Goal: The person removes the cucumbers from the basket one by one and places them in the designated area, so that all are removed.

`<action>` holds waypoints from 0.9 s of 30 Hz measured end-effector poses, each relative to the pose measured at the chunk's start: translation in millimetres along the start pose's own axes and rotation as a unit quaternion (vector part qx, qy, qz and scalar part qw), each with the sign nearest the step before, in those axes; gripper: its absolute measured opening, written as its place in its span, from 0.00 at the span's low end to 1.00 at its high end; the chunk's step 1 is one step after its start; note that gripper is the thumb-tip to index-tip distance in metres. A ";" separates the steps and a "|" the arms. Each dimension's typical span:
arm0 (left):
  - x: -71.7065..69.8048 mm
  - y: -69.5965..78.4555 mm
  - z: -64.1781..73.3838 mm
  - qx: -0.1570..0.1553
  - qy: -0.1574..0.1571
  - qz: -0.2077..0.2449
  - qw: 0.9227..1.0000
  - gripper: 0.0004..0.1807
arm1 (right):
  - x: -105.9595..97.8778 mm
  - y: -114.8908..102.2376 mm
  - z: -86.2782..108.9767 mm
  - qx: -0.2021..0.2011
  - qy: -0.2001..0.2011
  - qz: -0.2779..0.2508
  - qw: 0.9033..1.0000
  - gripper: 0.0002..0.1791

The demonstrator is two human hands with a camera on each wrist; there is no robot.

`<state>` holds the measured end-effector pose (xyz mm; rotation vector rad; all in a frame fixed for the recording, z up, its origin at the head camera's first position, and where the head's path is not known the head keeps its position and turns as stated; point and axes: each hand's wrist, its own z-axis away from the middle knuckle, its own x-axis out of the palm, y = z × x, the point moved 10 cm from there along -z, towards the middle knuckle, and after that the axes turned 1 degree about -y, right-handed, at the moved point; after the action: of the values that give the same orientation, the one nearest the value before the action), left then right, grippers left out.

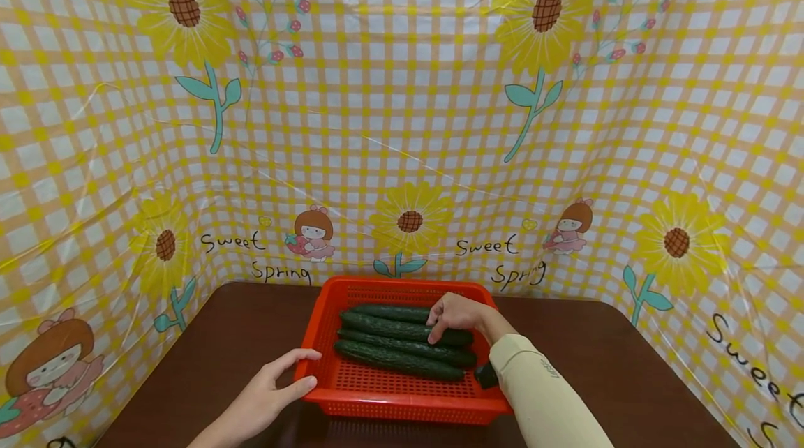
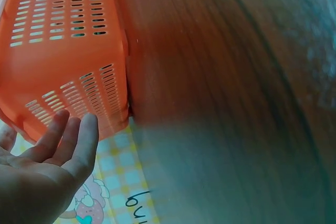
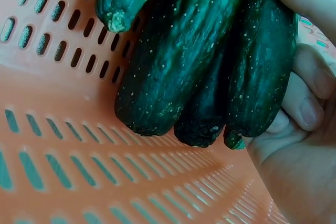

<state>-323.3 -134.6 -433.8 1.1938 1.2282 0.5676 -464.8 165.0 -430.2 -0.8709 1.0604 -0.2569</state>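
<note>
Several dark green cucumbers lie side by side in a red plastic basket (image 1: 414,396). Thumb and fingers of my right hand (image 1: 461,312) grip a cucumber (image 3: 262,66) toward the far side, near its right end. Beside it in the right wrist view are another thick cucumber (image 3: 173,61) and one with a pale stem end (image 3: 118,14). The nearest cucumber (image 1: 398,362) lies along the basket's front. At the basket's left side, my left hand (image 1: 270,389) touches the rim with its fingers spread; the left wrist view shows its fingers (image 2: 86,135) loosely extended against the slotted outer wall.
The basket stands on a dark brown table (image 1: 226,343). Checked cloth (image 1: 402,120) printed with sunflowers rises behind the table and along both sides. A small black device (image 1: 486,375) sits at the right wrist, close to the basket's right wall.
</note>
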 end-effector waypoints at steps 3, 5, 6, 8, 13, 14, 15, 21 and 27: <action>0.2 -1.3 1.4 -0.003 -0.003 0.004 1.000 0.20 | 0.3 0.5 -1.1 0.000 0.002 -0.003 1.000 0.19; 0.2 -1.8 1.8 -0.003 -0.004 0.005 1.000 0.20 | -0.1 1.2 -1.9 0.002 0.003 -0.002 1.000 0.15; 0.1 -1.9 1.9 -0.003 -0.004 0.004 1.000 0.20 | -0.5 1.4 -2.2 0.002 0.004 -0.003 1.000 0.12; -0.3 -1.6 1.8 -0.001 -0.003 -0.001 1.000 0.20 | -2.0 1.6 -2.8 0.001 0.006 -0.004 1.000 0.09; -0.8 -1.4 0.6 0.004 -0.003 -0.003 1.000 0.20 | -5.5 2.6 -2.4 0.000 0.008 -0.009 1.000 0.09; -0.6 -1.9 0.4 0.004 -0.003 -0.001 1.000 0.20 | -5.7 2.8 -2.2 -0.001 0.007 -0.011 1.000 0.09; -0.6 -2.3 0.2 0.005 -0.004 0.000 1.000 0.19 | -6.0 2.8 -1.9 -0.001 0.006 -0.013 1.000 0.09; -0.9 -1.9 -0.8 0.009 -0.003 0.003 1.000 0.20 | -8.5 1.5 -0.6 0.000 0.006 -0.018 1.000 0.09; -1.7 -0.8 -0.5 0.012 -0.004 -0.009 1.000 0.19 | -8.6 1.7 -1.3 0.001 0.003 -0.016 1.000 0.09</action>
<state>-324.4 -136.2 -433.7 1.2026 1.2403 0.5353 -470.4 170.4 -426.1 -0.8859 1.0527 -0.2879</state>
